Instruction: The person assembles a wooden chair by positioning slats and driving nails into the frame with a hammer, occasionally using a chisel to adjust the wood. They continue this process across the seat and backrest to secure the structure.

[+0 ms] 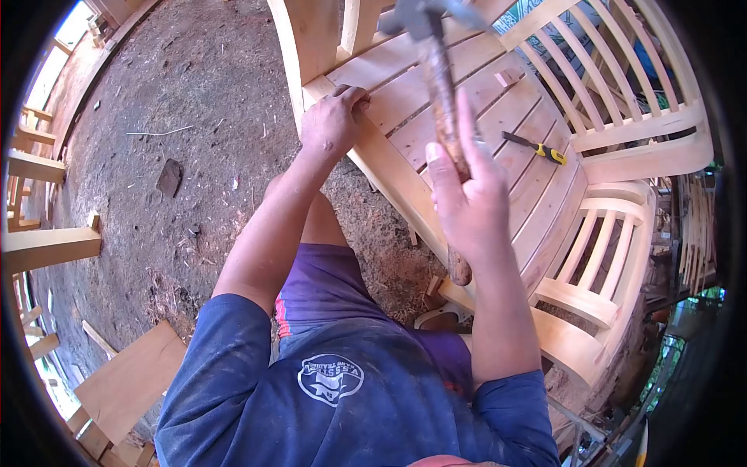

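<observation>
My right hand (pixel 473 194) is wrapped round the worn wooden handle of a hammer (pixel 442 89). The hammer is raised above a slatted wooden bench (pixel 405 128), its dark metal head at the top of the view and blurred. At the bench's front left corner, my left hand (pixel 331 123) rests on the pale front rail (pixel 389 180). Its fingers are curled and pressed together at the rail's edge; whatever they pinch is too small or hidden to make out. On the seat slats lies a yellow-and-black handled tool (pixel 537 148), perhaps a chisel.
Curved backrests with spindles (pixel 615 74) rise along the bench's right side. A small wood piece (pixel 507 76) sits on the slats. Brown dirt floor (pixel 210 101) with wood scraps spreads to the left, with a flat board (pixel 132 381) at lower left and timber pieces (pixel 50 249) at the far left.
</observation>
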